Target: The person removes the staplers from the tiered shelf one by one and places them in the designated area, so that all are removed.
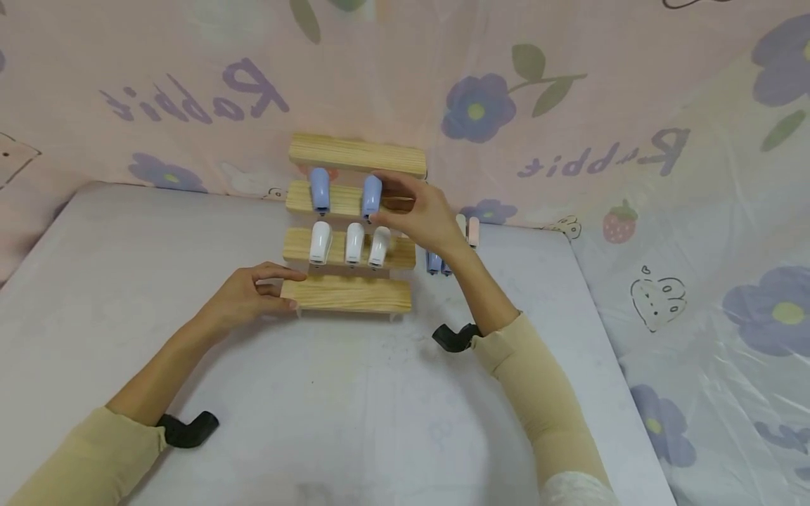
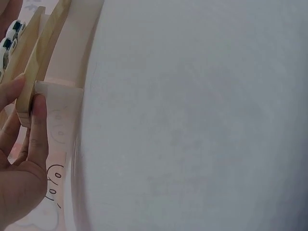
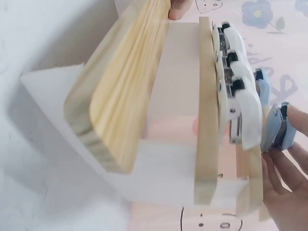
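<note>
A stepped display rack has wooden shelves, and my left hand [image 1: 243,299] pinches the left end of its lowest shelf [image 1: 348,294]. In the left wrist view, fingers lie on both faces of that board [image 2: 41,53]. At the second shelf from the top, my right hand [image 1: 420,211] holds a small blue stapler [image 1: 372,195] between thumb and fingers; the right wrist view shows this blue stapler [image 3: 279,126] too. Left of it on the same shelf stands another blue stapler [image 1: 320,188]. Three white staplers [image 1: 354,243] stand on the shelf below.
Right of the rack, partly behind my right forearm, lie blue staplers [image 1: 433,263] and a pink one [image 1: 473,232]. The rack stands on a white tabletop [image 1: 354,407] against a patterned curtain [image 1: 380,70]. Black curved pieces [image 1: 190,429] stick out at both sleeves.
</note>
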`<state>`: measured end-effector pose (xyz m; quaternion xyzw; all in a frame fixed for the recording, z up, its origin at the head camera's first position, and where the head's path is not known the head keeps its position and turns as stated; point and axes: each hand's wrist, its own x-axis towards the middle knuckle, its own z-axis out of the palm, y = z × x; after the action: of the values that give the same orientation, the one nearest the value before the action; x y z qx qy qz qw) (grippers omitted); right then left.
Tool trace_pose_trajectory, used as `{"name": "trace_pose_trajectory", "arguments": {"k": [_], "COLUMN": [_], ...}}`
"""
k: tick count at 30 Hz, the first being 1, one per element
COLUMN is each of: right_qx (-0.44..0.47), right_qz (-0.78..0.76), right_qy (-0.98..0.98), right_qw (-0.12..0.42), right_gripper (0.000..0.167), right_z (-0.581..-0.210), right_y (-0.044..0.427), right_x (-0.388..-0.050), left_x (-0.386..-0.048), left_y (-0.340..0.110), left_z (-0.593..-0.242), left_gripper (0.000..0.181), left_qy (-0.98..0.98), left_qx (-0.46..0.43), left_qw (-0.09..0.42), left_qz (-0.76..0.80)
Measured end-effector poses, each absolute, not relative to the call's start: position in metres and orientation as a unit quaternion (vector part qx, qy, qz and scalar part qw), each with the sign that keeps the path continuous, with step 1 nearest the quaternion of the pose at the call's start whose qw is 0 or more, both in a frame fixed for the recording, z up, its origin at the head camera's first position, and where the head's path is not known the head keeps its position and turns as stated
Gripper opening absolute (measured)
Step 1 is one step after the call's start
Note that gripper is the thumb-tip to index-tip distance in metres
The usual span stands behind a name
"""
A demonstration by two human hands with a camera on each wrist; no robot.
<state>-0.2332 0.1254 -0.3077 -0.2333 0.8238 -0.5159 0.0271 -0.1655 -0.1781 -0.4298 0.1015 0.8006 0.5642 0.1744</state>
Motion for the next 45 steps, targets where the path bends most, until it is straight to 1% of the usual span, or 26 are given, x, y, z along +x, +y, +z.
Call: {"name": "trace_pose_trajectory", "arguments": {"k": [4,16,26,35,45], "right_qx": [-0.230,-0.242,-0.241,-0.240,-0.236], "right_qz": [-0.523,-0.533,-0.522,-0.508,-0.511], "right_qy": [0.820,0.811,0.818,0.827,0.827], "right_qw": [0.028,0.015,0.012,0.006,0.004], "right_gripper": [0.059,0.056,0.061,0.062,0.062], "right_z": [-0.300,-0.305,-0.305,-0.311,-0.313], "right_y": [0.132,0.154,0.173,0.186,0.202], "right_x": [-0.224,-0.224,-0.222,-0.218,-0.215], "left_x": [-0.166,-0.166,-0.168,-0.163,-0.166], "left_y": [-0.179,-0.178,-0.178,-0.179,-0.179], "left_z": [-0.429,-0.425,-0.424,-0.425,-0.427], "left_gripper": [0.050,0.050,0.052,0.052,0.051], "left_qy": [0.800,0.805,0.812,0.824,0.818], "left_qx": [0.100,0.094,0.099,0.099,0.105], "left_qw": [0.177,0.185,0.179,0.174,0.173], "left_qz": [0.564,0.556,0.547,0.530,0.539]}}
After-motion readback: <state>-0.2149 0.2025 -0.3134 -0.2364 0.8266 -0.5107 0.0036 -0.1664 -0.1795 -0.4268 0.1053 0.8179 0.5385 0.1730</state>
